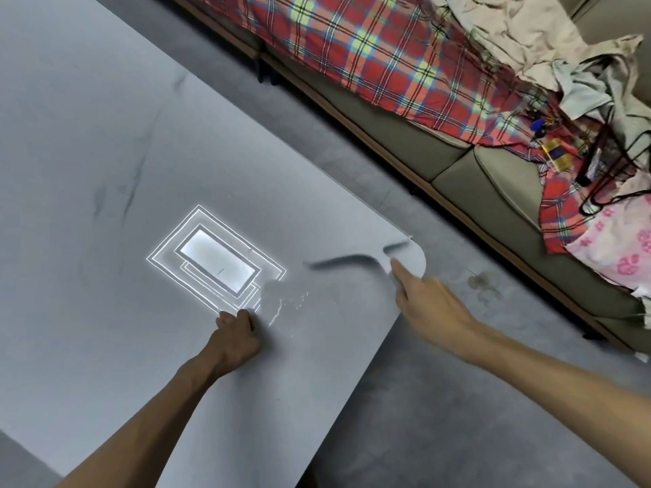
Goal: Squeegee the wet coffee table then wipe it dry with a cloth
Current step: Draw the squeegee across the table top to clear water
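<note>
The grey coffee table (105, 142) fills the left of the view, and its rounded near-right corner lies by my right hand. A thin puddle of water (281, 304) glistens next to the reflected ceiling light. My right hand (426, 304) reaches over that corner with the index finger stretched out and the other fingers curled. A dark, motion-blurred squeegee (352, 260) runs from its fingertips left across the tabletop; the grip itself is blurred. My left hand (236, 332) rests as a closed fist on the table just left of the puddle, with nothing visible in it. No cloth for wiping is in sight.
Grey floor (440, 399) surrounds the table, with a wet stain (479, 281) beyond the corner. A sofa (458, 163) runs along the right, covered by a red plaid blanket (370, 47), crumpled clothes, cables and a pink floral fabric (620, 251).
</note>
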Tool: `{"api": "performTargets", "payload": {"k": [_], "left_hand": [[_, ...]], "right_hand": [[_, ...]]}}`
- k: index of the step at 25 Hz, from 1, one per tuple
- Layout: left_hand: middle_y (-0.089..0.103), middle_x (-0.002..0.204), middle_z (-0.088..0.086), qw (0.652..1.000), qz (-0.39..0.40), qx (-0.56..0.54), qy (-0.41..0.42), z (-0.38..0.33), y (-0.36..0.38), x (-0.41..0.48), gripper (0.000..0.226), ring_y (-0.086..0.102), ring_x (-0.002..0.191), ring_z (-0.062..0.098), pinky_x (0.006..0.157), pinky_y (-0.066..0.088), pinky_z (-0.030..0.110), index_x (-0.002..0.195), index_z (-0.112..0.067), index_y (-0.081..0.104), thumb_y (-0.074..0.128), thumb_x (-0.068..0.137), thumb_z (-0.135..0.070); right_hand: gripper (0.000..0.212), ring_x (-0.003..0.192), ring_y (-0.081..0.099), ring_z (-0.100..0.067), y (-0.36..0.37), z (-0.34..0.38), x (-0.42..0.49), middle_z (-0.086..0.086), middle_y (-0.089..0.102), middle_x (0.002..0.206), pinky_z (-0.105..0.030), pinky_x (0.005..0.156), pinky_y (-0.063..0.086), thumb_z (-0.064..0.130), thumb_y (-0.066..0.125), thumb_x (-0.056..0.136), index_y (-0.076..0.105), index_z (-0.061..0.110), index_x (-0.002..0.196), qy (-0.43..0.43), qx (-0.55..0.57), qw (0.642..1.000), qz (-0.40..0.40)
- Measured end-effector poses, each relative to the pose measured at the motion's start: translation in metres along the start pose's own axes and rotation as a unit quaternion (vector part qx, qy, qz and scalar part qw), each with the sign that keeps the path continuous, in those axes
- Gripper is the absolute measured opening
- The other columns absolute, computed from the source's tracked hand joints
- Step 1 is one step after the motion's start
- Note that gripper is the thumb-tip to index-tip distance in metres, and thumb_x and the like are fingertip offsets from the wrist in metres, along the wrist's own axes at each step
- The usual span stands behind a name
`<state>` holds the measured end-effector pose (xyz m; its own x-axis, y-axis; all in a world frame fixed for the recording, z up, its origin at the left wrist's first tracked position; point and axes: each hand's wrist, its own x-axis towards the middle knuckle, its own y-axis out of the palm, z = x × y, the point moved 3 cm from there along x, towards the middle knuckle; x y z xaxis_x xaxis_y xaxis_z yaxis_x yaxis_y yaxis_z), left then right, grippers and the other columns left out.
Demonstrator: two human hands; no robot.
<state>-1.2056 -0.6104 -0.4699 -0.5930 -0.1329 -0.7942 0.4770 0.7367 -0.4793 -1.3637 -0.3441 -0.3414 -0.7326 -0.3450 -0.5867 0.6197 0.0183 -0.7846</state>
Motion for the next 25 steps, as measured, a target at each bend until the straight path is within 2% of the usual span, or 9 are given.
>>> {"api": "performTargets", "payload": {"k": [2, 5, 7, 9, 13, 15, 17, 20, 25], "left_hand": [[0.040, 0.109, 0.013, 1.000, -0.002, -0.008, 0.008, 0.000, -0.001, 0.000, 0.021, 0.052, 0.079, 0.025, 0.059, 0.042, 0.028, 0.098, -0.013, 0.041, 0.054, 0.082, -0.010], [0.039, 0.105, 0.011, 1.000, -0.003, -0.004, 0.019, 0.003, -0.001, -0.004, 0.016, 0.049, 0.071, 0.022, 0.053, 0.035, 0.026, 0.089, -0.013, 0.041, 0.053, 0.080, -0.007], [0.038, 0.103, 0.011, 1.000, -0.008, -0.004, 0.028, 0.006, 0.000, -0.008, 0.018, 0.043, 0.066, 0.020, 0.050, 0.030, 0.027, 0.079, -0.016, 0.037, 0.051, 0.078, -0.004], [0.040, 0.100, 0.011, 0.999, -0.019, -0.015, 0.037, 0.008, 0.000, -0.013, 0.023, 0.041, 0.064, 0.020, 0.050, 0.028, 0.028, 0.074, -0.018, 0.034, 0.050, 0.077, -0.002], [0.048, 0.080, 0.003, 0.996, -0.050, -0.058, 0.037, 0.019, -0.005, -0.032, 0.020, 0.044, 0.063, 0.017, 0.051, 0.031, 0.028, 0.083, -0.018, 0.038, 0.046, 0.079, 0.000], [0.049, 0.078, 0.002, 0.996, -0.059, -0.058, 0.035, 0.030, -0.007, -0.042, 0.019, 0.044, 0.063, 0.016, 0.052, 0.033, 0.027, 0.087, -0.015, 0.040, 0.048, 0.079, 0.001], [0.050, 0.082, 0.005, 0.995, -0.070, -0.063, 0.026, 0.041, -0.008, -0.050, 0.020, 0.043, 0.063, 0.016, 0.052, 0.032, 0.027, 0.089, -0.011, 0.042, 0.048, 0.077, 0.004], [0.048, 0.089, 0.011, 0.994, -0.094, -0.060, 0.007, 0.054, -0.010, -0.059, 0.017, 0.041, 0.065, 0.019, 0.052, 0.031, 0.027, 0.093, -0.002, 0.045, 0.046, 0.077, 0.005], [0.046, 0.092, 0.012, 0.996, -0.075, -0.055, -0.005, 0.073, -0.013, -0.071, 0.021, 0.040, 0.064, 0.020, 0.051, 0.028, 0.028, 0.095, -0.001, 0.046, 0.050, 0.076, 0.006]], "right_hand": [[0.050, 0.079, 0.053, -0.035, -0.010, 0.002, 0.028, -0.020, 0.061, 0.099, -0.033, 0.060, 0.039, 0.013, 0.036, 0.098, 0.025, 0.015, 0.147, 0.059, 0.020, 0.997, -0.050], [0.057, 0.100, 0.054, -0.040, 0.007, 0.010, 0.031, -0.025, 0.055, 0.120, -0.036, 0.072, 0.042, 0.005, 0.034, 0.096, 0.017, 0.007, 0.150, 0.124, 0.043, 0.990, -0.051], [0.065, 0.101, 0.058, -0.038, 0.036, 0.023, 0.010, -0.024, 0.056, 0.121, -0.033, 0.070, 0.039, 0.003, 0.035, 0.097, 0.003, 0.004, 0.153, 0.130, 0.022, 0.991, -0.018], [0.064, 0.099, 0.059, -0.035, 0.059, 0.037, -0.019, -0.025, 0.056, 0.120, -0.033, 0.072, 0.037, 0.004, 0.032, 0.097, -0.001, 0.005, 0.152, 0.122, 0.036, 0.992, 0.019], [0.050, 0.090, 0.054, -0.030, 0.059, 0.054, -0.056, -0.022, 0.057, 0.115, -0.034, 0.074, 0.037, 0.009, 0.030, 0.098, 0.017, 0.003, 0.146, 0.102, 0.045, 0.991, 0.069], [0.047, 0.100, 0.059, -0.033, 0.038, 0.049, -0.041, -0.022, 0.057, 0.119, -0.034, 0.077, 0.043, 0.009, 0.032, 0.098, 0.024, 0.002, 0.144, 0.134, 0.067, 0.988, 0.048], [0.053, 0.107, 0.060, -0.036, 0.016, 0.038, -0.014, -0.026, 0.055, 0.126, -0.037, 0.078, 0.051, 0.007, 0.034, 0.097, 0.019, 0.002, 0.148, 0.209, 0.109, 0.972, 0.009], [0.070, 0.100, 0.064, -0.039, 0.004, 0.037, 0.007, -0.028, 0.058, 0.118, -0.039, 0.065, 0.056, -0.005, 0.040, 0.089, 0.010, 0.002, 0.152, 0.270, 0.188, 0.944, -0.016], [0.103, 0.113, 0.060, -0.034, 0.062, 0.089, -0.021, -0.026, 0.052, 0.129, -0.038, 0.091, 0.052, -0.007, 0.058, 0.085, -0.022, 0.001, 0.148, 0.255, 0.152, 0.949, 0.103]]}}
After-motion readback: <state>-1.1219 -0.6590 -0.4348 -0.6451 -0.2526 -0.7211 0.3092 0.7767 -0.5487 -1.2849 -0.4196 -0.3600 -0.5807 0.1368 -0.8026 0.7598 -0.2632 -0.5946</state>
